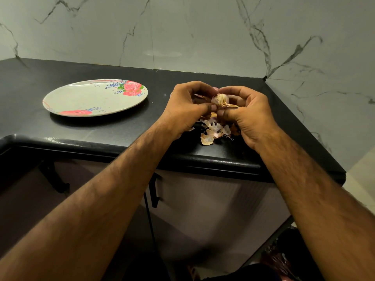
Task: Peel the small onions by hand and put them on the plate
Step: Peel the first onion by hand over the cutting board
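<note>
A glossy black stone table [101, 136] with a rounded front edge runs from the far left to the right, where its corner is cut at an angle. Behind it and along the right stands a wall [203, 33] of white marble tiles with dark veins. Under the table are pale mauve cabinet doors [213, 199] with a black handle [155, 191] near the middle and another [54, 177] to the left. Pale floor [361, 179] shows at the right. A dark blurred heap [284, 258] at the near right cannot be made out.

Probably a home kitchen: black counter [101, 134], marble-look wall [182, 33], cabinet doors [203, 199] below.
</note>
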